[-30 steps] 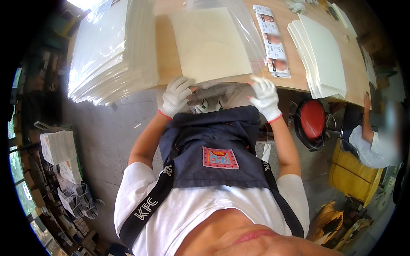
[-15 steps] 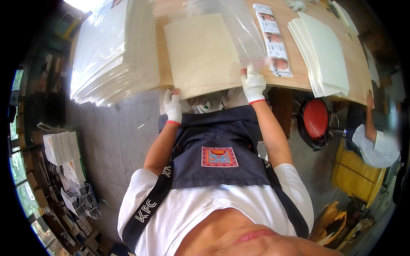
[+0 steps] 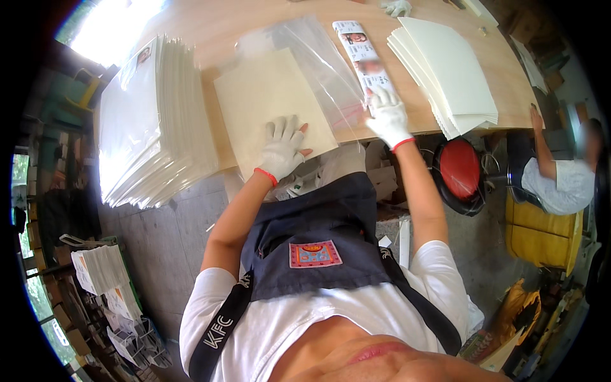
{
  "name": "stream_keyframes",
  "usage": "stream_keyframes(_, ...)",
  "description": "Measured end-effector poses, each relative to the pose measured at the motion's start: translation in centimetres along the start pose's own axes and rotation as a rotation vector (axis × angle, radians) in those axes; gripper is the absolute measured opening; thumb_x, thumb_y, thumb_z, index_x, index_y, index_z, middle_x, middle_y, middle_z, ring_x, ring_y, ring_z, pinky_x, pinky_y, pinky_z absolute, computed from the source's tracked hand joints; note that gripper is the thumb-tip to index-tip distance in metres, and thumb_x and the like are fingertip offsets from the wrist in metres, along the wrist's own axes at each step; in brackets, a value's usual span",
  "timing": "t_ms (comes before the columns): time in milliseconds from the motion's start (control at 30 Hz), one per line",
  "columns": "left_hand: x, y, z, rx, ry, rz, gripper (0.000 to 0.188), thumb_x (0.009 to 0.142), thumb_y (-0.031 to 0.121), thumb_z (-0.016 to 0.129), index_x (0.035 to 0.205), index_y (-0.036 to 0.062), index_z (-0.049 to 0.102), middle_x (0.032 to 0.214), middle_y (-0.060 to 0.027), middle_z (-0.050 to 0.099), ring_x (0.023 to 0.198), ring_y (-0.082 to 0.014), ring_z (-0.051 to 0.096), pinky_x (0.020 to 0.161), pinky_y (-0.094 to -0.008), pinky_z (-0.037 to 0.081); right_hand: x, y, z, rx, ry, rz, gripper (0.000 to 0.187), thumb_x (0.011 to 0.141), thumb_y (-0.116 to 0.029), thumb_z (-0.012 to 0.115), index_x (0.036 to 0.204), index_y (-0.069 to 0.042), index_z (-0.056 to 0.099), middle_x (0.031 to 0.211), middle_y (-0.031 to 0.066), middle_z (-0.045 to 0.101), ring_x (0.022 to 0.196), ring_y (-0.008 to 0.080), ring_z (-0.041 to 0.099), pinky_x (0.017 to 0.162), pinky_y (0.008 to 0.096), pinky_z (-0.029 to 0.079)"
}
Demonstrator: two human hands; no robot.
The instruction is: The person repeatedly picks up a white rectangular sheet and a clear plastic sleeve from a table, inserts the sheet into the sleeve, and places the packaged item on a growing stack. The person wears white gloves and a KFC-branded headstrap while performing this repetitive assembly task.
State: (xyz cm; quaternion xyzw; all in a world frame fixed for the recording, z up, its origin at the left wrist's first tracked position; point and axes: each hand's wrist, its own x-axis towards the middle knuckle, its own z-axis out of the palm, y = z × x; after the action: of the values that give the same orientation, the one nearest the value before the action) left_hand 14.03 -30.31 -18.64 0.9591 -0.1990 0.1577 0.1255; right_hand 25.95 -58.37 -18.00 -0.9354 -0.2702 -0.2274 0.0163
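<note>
A cream sheet (image 3: 254,95) lies at an angle on the table, partly over a clear plastic bag (image 3: 318,70). My left hand (image 3: 283,148), in a white glove with bare fingertips, rests flat on the sheet's near part with its fingers spread. To the right lies a narrow stack of printed strips (image 3: 358,54) with pictures on them. My right hand (image 3: 386,120), gloved the same way, is over the near end of that stack, fingers apart and touching it. Those fingers hide the stack's near end.
A tall pile of glossy plastic-covered sheets (image 3: 137,121) stands at the left. Fanned white sheets (image 3: 449,70) lie at the right, with a white glove (image 3: 396,7) beyond. A red-seated stool (image 3: 459,169) stands below the table's right edge. Another person (image 3: 557,184) sits at the far right.
My left hand has moved from the sheet's near left corner onto its surface. My right hand has left the near right corner and gone to the printed strips. The view has shifted.
</note>
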Motion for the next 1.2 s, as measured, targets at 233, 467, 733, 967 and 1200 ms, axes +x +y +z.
stream_keyframes(233, 5.2, 3.9, 1.3, -0.607, -0.096, -0.189, 0.034, 0.086, 0.022, 0.057, 0.116, 0.0052, 0.055, 0.111, -0.0173, 0.056, 0.105, -0.0305, 0.052, 0.088, -0.0355, 0.043, -1.8, 6.0, 1.3, 0.275, 0.028, -0.212, 0.024, 0.075, -0.016, 0.062, 0.099, -0.012, 0.066, 0.106, 0.0014, 0.063, 0.097, 0.0206, 0.056, 0.085, 0.0336, 0.044)
stream_keyframes(467, 7.2, 8.3, 6.3, -1.315, -0.313, -0.605, 0.036, 0.091, 0.025, 0.053, 0.121, 0.0056, 0.055, 0.107, -0.0063, 0.061, 0.086, -0.0138, 0.059, 0.075, -0.0260, 0.048, -2.4, 5.3, 0.4, 0.453, 0.083, -0.080, 0.008, 0.069, -0.014, 0.067, 0.076, -0.009, 0.065, 0.077, 0.0026, 0.064, 0.071, 0.0228, 0.061, 0.067, 0.0349, 0.048)
stream_keyframes(733, 9.7, 10.7, 7.0, -1.897, -0.198, -0.975, 0.015, 0.090, 0.017, 0.057, 0.099, 0.0060, 0.059, 0.088, -0.0020, 0.063, 0.068, -0.0100, 0.058, 0.057, -0.0215, 0.048, -2.8, 3.0, -3.0, 0.421, 0.076, -0.212, 0.009, 0.067, -0.016, 0.067, 0.074, -0.011, 0.063, 0.079, 0.0003, 0.063, 0.079, 0.0201, 0.060, 0.071, 0.0348, 0.046)
stream_keyframes(967, 10.1, 10.8, 7.1, -1.959, -0.098, -0.972, 0.013, 0.091, 0.016, 0.056, 0.096, 0.0046, 0.059, 0.088, -0.0038, 0.064, 0.069, -0.0107, 0.059, 0.057, -0.0224, 0.049, -2.7, 3.2, -2.9, 0.435, 0.020, -0.152, 0.013, 0.069, -0.015, 0.066, 0.082, -0.015, 0.065, 0.082, 0.0000, 0.062, 0.083, 0.0192, 0.058, 0.072, 0.0348, 0.046)
stream_keyframes(1200, 10.8, 10.8, 6.3, -1.914, -0.099, -0.993, 0.013, 0.091, 0.015, 0.055, 0.097, 0.0039, 0.058, 0.087, -0.0045, 0.064, 0.070, -0.0112, 0.060, 0.058, -0.0239, 0.049, -2.1, 3.1, -3.1, 0.374, 0.041, -0.182, 0.016, 0.070, -0.015, 0.065, 0.086, -0.015, 0.066, 0.081, 0.0018, 0.063, 0.081, 0.0207, 0.059, 0.070, 0.0355, 0.046)
